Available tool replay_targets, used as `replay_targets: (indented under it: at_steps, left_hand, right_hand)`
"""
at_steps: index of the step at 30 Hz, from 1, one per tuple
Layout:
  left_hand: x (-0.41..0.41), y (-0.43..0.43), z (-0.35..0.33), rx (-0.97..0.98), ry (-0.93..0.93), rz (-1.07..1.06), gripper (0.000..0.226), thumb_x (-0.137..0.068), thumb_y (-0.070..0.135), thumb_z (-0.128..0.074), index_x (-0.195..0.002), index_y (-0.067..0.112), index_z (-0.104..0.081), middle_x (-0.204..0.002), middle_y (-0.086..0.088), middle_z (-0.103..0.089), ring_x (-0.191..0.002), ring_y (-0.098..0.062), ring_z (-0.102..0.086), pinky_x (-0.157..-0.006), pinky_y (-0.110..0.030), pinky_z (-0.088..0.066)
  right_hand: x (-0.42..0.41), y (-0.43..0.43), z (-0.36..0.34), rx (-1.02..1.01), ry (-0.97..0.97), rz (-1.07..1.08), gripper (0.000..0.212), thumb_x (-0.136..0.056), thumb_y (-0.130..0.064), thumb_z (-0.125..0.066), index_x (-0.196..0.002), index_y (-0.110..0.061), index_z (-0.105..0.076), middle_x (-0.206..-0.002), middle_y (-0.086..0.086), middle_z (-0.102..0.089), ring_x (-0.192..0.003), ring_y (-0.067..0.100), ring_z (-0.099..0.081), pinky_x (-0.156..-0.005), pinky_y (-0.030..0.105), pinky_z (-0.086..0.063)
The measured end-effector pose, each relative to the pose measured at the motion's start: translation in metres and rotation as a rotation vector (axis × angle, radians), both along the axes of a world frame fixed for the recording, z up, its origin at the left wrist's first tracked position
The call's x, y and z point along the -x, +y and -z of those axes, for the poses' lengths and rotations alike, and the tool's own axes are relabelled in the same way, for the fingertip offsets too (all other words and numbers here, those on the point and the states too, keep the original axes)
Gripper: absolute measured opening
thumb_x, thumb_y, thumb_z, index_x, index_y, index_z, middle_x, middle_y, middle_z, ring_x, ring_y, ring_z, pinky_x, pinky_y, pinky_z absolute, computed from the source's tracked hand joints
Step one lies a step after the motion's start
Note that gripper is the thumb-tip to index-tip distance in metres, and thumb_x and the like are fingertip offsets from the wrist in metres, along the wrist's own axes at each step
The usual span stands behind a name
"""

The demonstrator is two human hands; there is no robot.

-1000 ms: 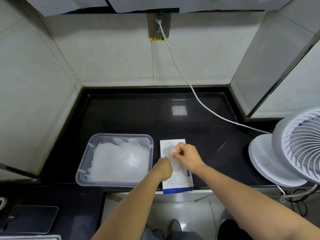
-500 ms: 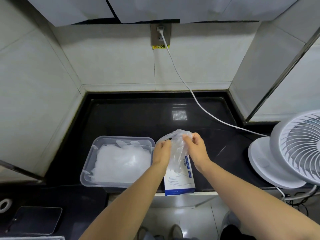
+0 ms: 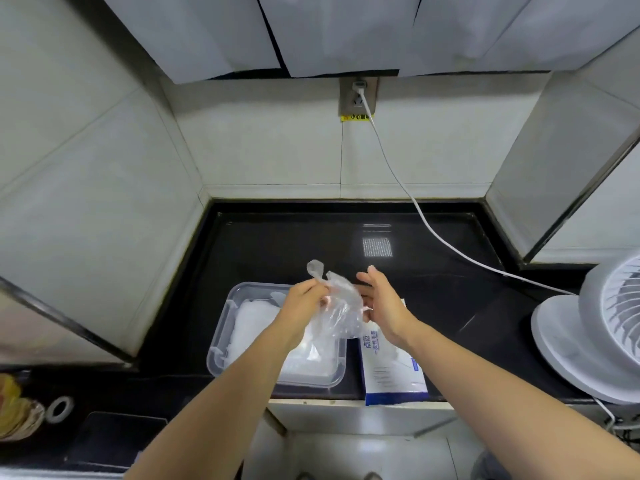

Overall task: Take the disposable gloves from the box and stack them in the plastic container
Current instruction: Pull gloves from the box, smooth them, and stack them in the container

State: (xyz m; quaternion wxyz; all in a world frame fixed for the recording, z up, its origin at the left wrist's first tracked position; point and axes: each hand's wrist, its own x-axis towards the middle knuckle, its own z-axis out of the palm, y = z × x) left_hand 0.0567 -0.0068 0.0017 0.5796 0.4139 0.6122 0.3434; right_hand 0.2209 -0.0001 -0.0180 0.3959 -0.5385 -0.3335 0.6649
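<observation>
Worktop [image 3: 311, 244]: black, glossy, set in a tiled alcove. It carries the container, the box and the fan.

Container [image 3: 221, 341]: clear plastic, rectangular, open-topped, at the front left of the worktop. The left forearm crosses over its near right part.

Stack [image 3: 252, 320]: pale, translucent gloves lying flat inside the container and covering most of its floor.

Box [image 3: 391, 372]: white card with blue print and a blue lower edge. It lies flat just right of the container, and its near end reaches the front edge of the worktop. The right hand and the glove cover its far end.

Glove [image 3: 341, 310]: one, clear and crumpled, held in the air between the two hands, above the container's right wall and the far end of the box. One loose end sticks up above the left hand; the rest hangs down.

Left hand [image 3: 304, 303]: above the container. Fingers [image 3: 317, 291] are curled and pinched on the glove's upper part.

Right hand [image 3: 382, 306]: above the box, palm turned toward the glove. Upper fingers [image 3: 372, 275] are straight and apart. The lower ones lie against the glove's edge; I cannot tell whether they pinch it.

Fan [image 3: 595, 334]: white, round base and grille, at the right end of the worktop, partly out of view.

Cable [image 3: 415, 209]: white, running from the socket [image 3: 358, 97] on the back wall down across the worktop toward the fan.

Tape roll [image 3: 60, 408]: small ring on the lower dark surface at the left.
</observation>
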Motion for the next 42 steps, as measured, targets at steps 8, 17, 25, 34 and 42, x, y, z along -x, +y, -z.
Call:
replay_targets:
  at_steps: [8, 17, 25, 34, 42]
  left_hand:
    - [0.048, -0.007, -0.001, 0.022, -0.075, -0.008, 0.03, -0.086, 0.024, -0.051, -0.108, 0.033, -0.071, -0.109, -0.006, -0.07, -0.105, -0.027, -0.065, -0.094, -0.05, -0.053]
    - [0.083, -0.008, 0.009, -0.076, 0.144, -0.193, 0.022, -0.1, 0.011, -0.042, -0.097, -0.004, -0.057, -0.082, -0.012, -0.053, -0.072, -0.017, -0.05, -0.064, -0.035, -0.049]
    - [0.104, -0.013, 0.037, -0.073, 0.279, -0.235, 0.019, -0.101, 0.023, -0.047, -0.101, 0.007, -0.057, -0.082, -0.007, -0.058, -0.065, -0.014, -0.055, -0.061, -0.027, -0.049]
    - [0.109, -0.013, 0.055, -0.024, 0.526, -0.154, 0.032, -0.103, 0.028, -0.044, -0.073, 0.018, -0.052, -0.066, -0.001, -0.051, -0.059, -0.01, -0.05, -0.049, -0.015, -0.037]
    - [0.088, -0.007, 0.069, -0.026, 0.393, -0.159, 0.029, -0.098, 0.05, -0.047, -0.096, 0.024, -0.061, -0.084, -0.001, -0.06, -0.078, -0.013, -0.056, -0.066, -0.03, -0.044]
  right_hand:
    - [0.045, 0.006, 0.0, -0.077, -0.115, -0.444, 0.056, -0.087, -0.055, -0.052, -0.118, -0.012, -0.067, -0.109, 0.014, -0.065, -0.095, 0.018, -0.056, -0.087, 0.031, -0.044]
    - [0.074, 0.011, 0.007, 0.034, 0.189, -0.216, 0.039, -0.094, -0.02, -0.065, -0.124, 0.005, -0.059, -0.116, 0.021, -0.062, -0.106, 0.028, -0.061, -0.101, 0.041, -0.05]
    - [0.099, 0.013, 0.022, -0.049, -0.329, 0.088, 0.014, -0.101, -0.018, -0.052, -0.089, -0.012, -0.055, -0.074, 0.003, -0.055, -0.062, 0.012, -0.05, -0.048, 0.02, -0.04]
    - [0.094, 0.014, 0.031, -0.243, -0.878, -0.162, 0.003, -0.096, -0.012, -0.057, -0.096, -0.01, -0.056, -0.091, 0.002, -0.059, -0.084, 0.019, -0.058, -0.072, 0.022, -0.041]
    - [0.105, 0.012, 0.017, -0.482, -0.722, -0.199, 0.012, -0.093, -0.009, -0.061, -0.093, -0.021, -0.062, -0.087, -0.005, -0.065, -0.076, 0.004, -0.06, -0.071, 0.015, -0.049]
